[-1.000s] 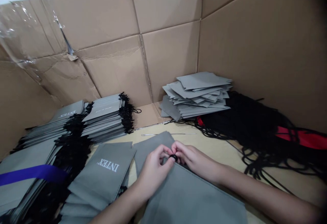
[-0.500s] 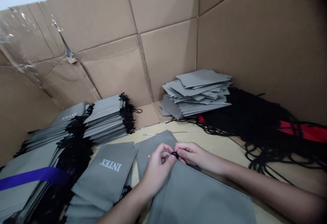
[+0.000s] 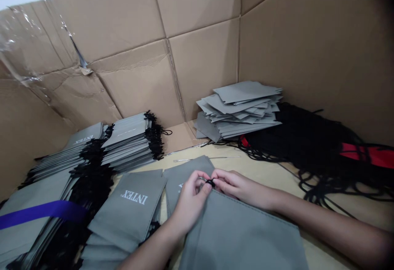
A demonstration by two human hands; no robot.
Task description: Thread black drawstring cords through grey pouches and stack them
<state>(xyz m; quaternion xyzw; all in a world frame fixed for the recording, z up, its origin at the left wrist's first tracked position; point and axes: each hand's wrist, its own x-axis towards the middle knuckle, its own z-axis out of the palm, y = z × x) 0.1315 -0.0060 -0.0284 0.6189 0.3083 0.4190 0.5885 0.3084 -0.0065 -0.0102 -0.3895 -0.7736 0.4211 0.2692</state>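
Both my hands meet at the upper corner of a grey fabric pouch [image 3: 246, 229], which lies close in front of me. A small black cord [image 3: 210, 182], looped or knotted, sits at that corner. My left hand [image 3: 194, 194] pinches the cord between thumb and fingertips. From the other side, my right hand [image 3: 229, 184] grips the same cord with its fingertips. The cord's exact shape is partly hidden by my fingers. Another grey pouch [image 3: 187, 171] lies flat just behind my hands. Left of them is a pile of pouches printed INTEX [image 3: 127, 208].
Corded pouches stand in stacks [image 3: 126, 143] at the left, one bundle crossed by a purple band [image 3: 43, 212]. Loose grey pouches [image 3: 243, 112] are piled at the back. Black cords [image 3: 314, 138] heap at the right. A thin metal rod [image 3: 206, 158] lies on the table. Cardboard walls [image 3: 200, 56] enclose it.
My fingers have shifted slightly at the pouch corner, and the black cord between them looks more drawn out sideways. The view has moved a little; the stacks stay as they were.
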